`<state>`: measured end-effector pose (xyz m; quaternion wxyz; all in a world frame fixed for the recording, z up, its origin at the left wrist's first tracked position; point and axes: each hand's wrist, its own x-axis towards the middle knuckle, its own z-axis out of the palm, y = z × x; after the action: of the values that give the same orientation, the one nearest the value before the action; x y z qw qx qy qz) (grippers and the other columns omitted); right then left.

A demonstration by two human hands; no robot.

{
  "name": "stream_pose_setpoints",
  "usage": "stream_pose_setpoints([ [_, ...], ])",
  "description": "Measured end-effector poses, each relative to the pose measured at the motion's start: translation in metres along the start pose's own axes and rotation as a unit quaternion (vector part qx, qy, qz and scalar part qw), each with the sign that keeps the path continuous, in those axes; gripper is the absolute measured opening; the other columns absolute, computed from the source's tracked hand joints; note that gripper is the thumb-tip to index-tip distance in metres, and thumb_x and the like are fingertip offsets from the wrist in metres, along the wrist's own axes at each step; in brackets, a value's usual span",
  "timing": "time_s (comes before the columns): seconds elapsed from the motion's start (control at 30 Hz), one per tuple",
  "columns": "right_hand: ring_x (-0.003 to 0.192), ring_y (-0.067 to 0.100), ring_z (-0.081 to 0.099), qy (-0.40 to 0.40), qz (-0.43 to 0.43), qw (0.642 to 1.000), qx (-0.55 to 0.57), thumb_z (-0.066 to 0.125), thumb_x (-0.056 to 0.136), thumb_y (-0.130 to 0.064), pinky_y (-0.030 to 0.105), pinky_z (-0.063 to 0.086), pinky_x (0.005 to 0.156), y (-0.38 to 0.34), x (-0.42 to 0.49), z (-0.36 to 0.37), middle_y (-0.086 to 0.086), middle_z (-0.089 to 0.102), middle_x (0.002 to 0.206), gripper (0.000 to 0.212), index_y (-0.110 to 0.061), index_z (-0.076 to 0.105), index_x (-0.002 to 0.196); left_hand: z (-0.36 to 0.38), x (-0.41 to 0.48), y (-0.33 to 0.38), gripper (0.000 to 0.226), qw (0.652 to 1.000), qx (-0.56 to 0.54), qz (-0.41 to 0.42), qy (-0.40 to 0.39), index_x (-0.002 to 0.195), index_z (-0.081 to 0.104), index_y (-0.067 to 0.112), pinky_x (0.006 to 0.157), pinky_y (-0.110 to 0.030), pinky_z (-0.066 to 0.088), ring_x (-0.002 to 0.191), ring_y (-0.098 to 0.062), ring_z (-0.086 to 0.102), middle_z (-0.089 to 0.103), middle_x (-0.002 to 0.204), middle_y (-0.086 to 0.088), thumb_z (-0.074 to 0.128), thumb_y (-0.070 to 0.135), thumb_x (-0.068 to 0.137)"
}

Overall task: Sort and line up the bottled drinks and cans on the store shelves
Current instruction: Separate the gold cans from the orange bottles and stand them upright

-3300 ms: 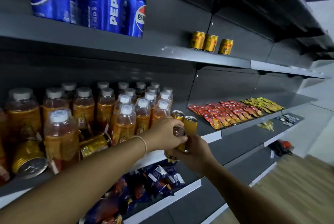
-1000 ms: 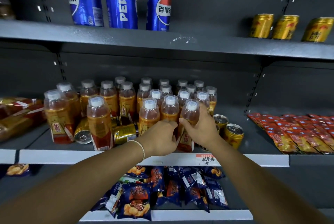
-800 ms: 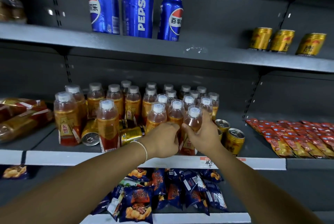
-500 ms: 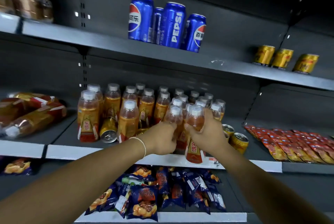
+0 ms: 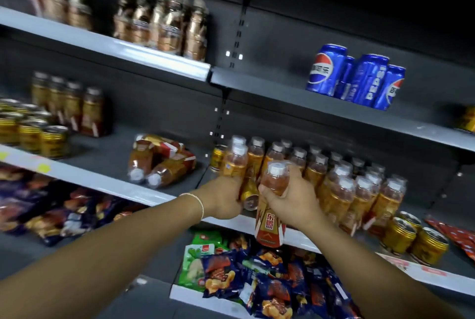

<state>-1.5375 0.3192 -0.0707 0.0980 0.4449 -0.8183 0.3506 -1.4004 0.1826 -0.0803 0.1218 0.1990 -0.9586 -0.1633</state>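
Right hand (image 5: 293, 197) grips an orange drink bottle (image 5: 271, 223) high on its shoulder, fingers (image 5: 295, 177) clamped round it just under the white cap. The bottle is upright and held in front of the middle shelf (image 5: 144, 194), its red-and-gold label overlapping the shelf's front edge. Left hand (image 5: 223, 201) holds a second orange bottle (image 5: 234, 164) by its lower body at the left end of the stock, fingers (image 5: 235, 190) curled round it; a thin bracelet (image 5: 199, 204) sits on that wrist. A gold can (image 5: 249, 196) lies on its side between the two hands, mouth facing out. A dense block of upright orange bottles (image 5: 341, 195) stands just right of the right hand. Two upright gold cans (image 5: 413, 239) stand near the shelf edge further right. Several bottles (image 5: 159, 161) lie toppled in the bay to the left. Blue Pepsi cans (image 5: 357, 79) stand on the shelf above, and snack bags (image 5: 259, 282) are heaped on the shelf below. The left side of the view is motion-blurred.
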Motion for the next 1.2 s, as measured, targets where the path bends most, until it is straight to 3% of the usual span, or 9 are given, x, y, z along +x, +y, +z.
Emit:
stream_pose_setpoints([
  [0.1, 0.072, 0.005, 0.064, -0.033, -0.018, 0.999, 0.027, 0.076, 0.08, -0.05, 0.025, 0.053, 0.06, -0.044, 0.005, 0.035, -0.011, 0.066, 0.08, 0.056, -0.026, 0.046, 0.12, -0.021, -0.031, -0.045, 0.02, 1.0, 0.016, -0.016, 0.018, 0.109, 0.053, 0.016, 0.079, -0.03, 0.046, 0.103, -0.027, 0.059, 0.063, 0.119, -0.01, 0.055, 0.021, 0.09],
  [0.27, 0.077, -0.001, 0.059, -0.068, -0.056, 0.993, 0.077, 0.078, 0.077, -0.047, 0.016, 0.043, 0.059, -0.12, 0.01, 0.086, -0.016, 0.063, 0.086, 0.05, -0.029, 0.044, 0.109, -0.055, -0.082, -0.11, 0.043, 0.993, 0.023, -0.095, 0.062, 0.129, 0.049, 0.009, 0.091, -0.034, 0.048, 0.113, -0.03, 0.055, 0.058, 0.129, -0.013, 0.055, 0.019, 0.087],
  [0.4, 0.078, 0.005, 0.062, -0.096, -0.082, 0.988, 0.087, 0.079, 0.076, -0.048, 0.021, 0.047, 0.059, -0.171, 0.012, 0.119, -0.011, 0.064, 0.091, 0.052, -0.026, 0.046, 0.11, -0.077, -0.115, -0.151, 0.042, 0.985, 0.035, -0.147, 0.08, 0.127, 0.047, 0.011, 0.088, -0.035, 0.047, 0.114, -0.032, 0.054, 0.058, 0.122, -0.014, 0.054, 0.02, 0.087],
  [0.57, 0.087, 0.009, 0.061, -0.138, -0.104, 0.978, 0.12, 0.081, 0.074, -0.047, 0.024, 0.049, 0.067, -0.222, 0.017, 0.156, -0.008, 0.063, 0.101, 0.062, -0.021, 0.046, 0.119, -0.091, -0.152, -0.2, 0.055, 0.971, 0.058, -0.222, 0.069, 0.14, 0.039, 0.007, 0.105, -0.041, 0.042, 0.128, -0.029, 0.045, 0.048, 0.139, -0.014, 0.054, 0.028, 0.091],
  [0.7, 0.091, 0.01, 0.062, -0.182, -0.106, 0.967, 0.144, 0.08, 0.075, -0.049, 0.019, 0.045, 0.061, -0.254, 0.023, 0.186, -0.007, 0.063, 0.107, 0.065, -0.022, 0.045, 0.122, -0.101, -0.17, -0.226, 0.051, 0.967, 0.063, -0.24, 0.064, 0.136, 0.042, 0.007, 0.099, -0.041, 0.045, 0.123, -0.029, 0.048, 0.051, 0.132, -0.013, 0.055, 0.025, 0.09],
  [0.83, 0.09, 0.013, 0.063, -0.185, -0.122, 0.965, 0.138, 0.08, 0.072, -0.053, 0.037, 0.057, 0.079, -0.28, 0.034, 0.218, -0.008, 0.063, 0.099, 0.056, -0.024, 0.046, 0.106, -0.11, -0.173, -0.246, 0.048, 0.968, 0.053, -0.239, 0.064, 0.131, 0.047, 0.009, 0.09, -0.038, 0.05, 0.113, -0.027, 0.053, 0.056, 0.121, -0.01, 0.058, 0.028, 0.088],
  [0.93, 0.079, 0.005, 0.057, -0.18, -0.128, 0.965, 0.144, 0.079, 0.07, -0.057, 0.035, 0.056, 0.071, -0.296, 0.05, 0.238, -0.013, 0.058, 0.089, 0.055, -0.027, 0.041, 0.098, -0.114, -0.167, -0.265, 0.047, 0.97, 0.039, -0.235, 0.055, 0.128, 0.048, 0.012, 0.077, -0.032, 0.046, 0.102, -0.023, 0.055, 0.057, 0.11, -0.006, 0.06, 0.031, 0.087],
  [1.07, 0.079, 0.005, 0.055, -0.185, -0.132, 0.962, 0.152, 0.077, 0.07, -0.06, 0.028, 0.049, 0.061, -0.312, 0.077, 0.261, -0.01, 0.056, 0.094, 0.058, -0.028, 0.041, 0.102, -0.123, -0.151, -0.29, 0.059, 0.972, -0.009, -0.233, 0.027, 0.135, 0.044, 0.018, 0.088, -0.031, 0.049, 0.108, -0.02, 0.055, 0.056, 0.124, -0.002, 0.068, 0.034, 0.084],
  [1.2, 0.077, 0.001, 0.053, -0.176, -0.149, 0.958, 0.172, 0.076, 0.07, -0.059, 0.022, 0.041, 0.056, -0.322, 0.111, 0.276, -0.017, 0.052, 0.09, 0.06, -0.035, 0.034, 0.105, -0.136, -0.122, -0.315, 0.048, 0.97, -0.035, -0.238, 0.028, 0.115, 0.046, 0.024, 0.077, -0.025, 0.046, 0.098, -0.016, 0.056, 0.058, 0.113, 0.003, 0.072, 0.046, 0.081],
])
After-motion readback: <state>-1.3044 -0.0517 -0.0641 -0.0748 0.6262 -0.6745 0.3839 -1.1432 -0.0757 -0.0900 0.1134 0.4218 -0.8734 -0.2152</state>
